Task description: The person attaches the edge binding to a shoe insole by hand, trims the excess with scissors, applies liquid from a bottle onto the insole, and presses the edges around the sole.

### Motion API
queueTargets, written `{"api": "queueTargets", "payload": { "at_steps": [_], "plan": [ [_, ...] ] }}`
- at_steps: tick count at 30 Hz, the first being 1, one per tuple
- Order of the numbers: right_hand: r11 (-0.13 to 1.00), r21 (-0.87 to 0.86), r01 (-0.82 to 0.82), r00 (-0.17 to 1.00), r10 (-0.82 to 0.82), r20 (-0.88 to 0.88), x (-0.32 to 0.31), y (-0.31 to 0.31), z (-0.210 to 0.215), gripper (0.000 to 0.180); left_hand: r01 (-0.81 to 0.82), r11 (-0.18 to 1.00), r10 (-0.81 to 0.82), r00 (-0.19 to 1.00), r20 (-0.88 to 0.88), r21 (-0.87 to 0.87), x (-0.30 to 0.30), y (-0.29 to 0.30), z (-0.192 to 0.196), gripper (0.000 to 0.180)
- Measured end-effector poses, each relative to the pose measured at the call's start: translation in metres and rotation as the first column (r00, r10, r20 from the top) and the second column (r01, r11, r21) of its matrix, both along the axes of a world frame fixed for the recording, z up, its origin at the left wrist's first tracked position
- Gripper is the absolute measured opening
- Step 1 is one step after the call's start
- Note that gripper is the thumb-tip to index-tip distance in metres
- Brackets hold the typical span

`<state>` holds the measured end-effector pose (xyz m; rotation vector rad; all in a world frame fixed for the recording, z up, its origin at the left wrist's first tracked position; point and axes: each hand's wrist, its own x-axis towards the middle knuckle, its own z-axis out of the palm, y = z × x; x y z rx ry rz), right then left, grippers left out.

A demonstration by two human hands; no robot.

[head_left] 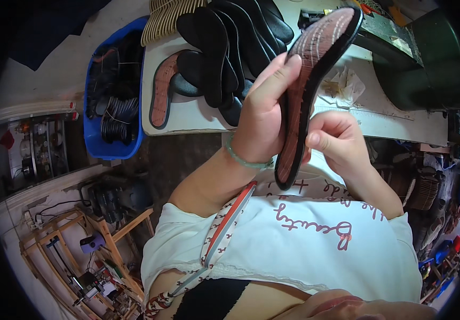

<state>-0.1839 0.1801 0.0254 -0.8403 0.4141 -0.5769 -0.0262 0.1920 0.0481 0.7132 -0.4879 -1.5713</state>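
My left hand (264,109), with a pale green bangle at its wrist, grips a shoe insole (298,106) around its middle. The insole is held up and tilted, its reddish-brown side towards me, with a black rim and pale curved lines at the wide upper end. At the lower right edge of it, my right hand (339,141) is closed, thumb and fingers pinching the black rim. On the white table (198,125) beyond lies a pile of black insoles (211,58). Another insole (161,96), brown side up, rests at the table's left edge.
A blue tub (115,152) holding black bundles stands left of the table. At the back is a stack of beige pieces (168,18). A dark green machine (427,64) stands at the right, near crumpled paper (345,88). A wooden frame (118,234) is at lower left.
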Motion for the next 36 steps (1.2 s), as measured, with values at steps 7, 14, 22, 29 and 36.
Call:
{"api": "queueTargets", "payload": {
  "at_steps": [7,14,22,29,36],
  "plan": [
    [0.907,-0.371,0.200,0.950,-0.272,-0.151,0.003,0.002,0.023,0.016,-0.245,0.939,0.306,0.915,0.263,-0.240,-0.007,-0.003,-0.009,0.039],
    [0.944,-0.267,0.192,0.965,-0.231,-0.122,-0.002,0.002,0.020,0.010,-0.272,0.940,0.325,0.900,0.291,-0.207,-0.014,0.005,0.006,0.029],
    [0.991,-0.028,0.132,0.991,-0.132,0.002,-0.005,-0.001,0.010,0.009,-0.076,0.986,0.103,0.977,0.187,-0.145,-0.016,0.007,-0.003,0.037],
    [0.843,-0.513,0.160,0.900,-0.338,-0.275,-0.002,0.007,0.021,0.035,0.077,0.971,-0.091,0.994,-0.054,-0.227,-0.014,0.009,-0.007,0.043],
    [0.878,-0.449,0.165,0.925,-0.295,-0.238,-0.002,0.007,0.026,0.024,-0.063,0.990,0.067,0.997,0.028,-0.125,-0.019,0.007,-0.004,0.042]
  ]
}}
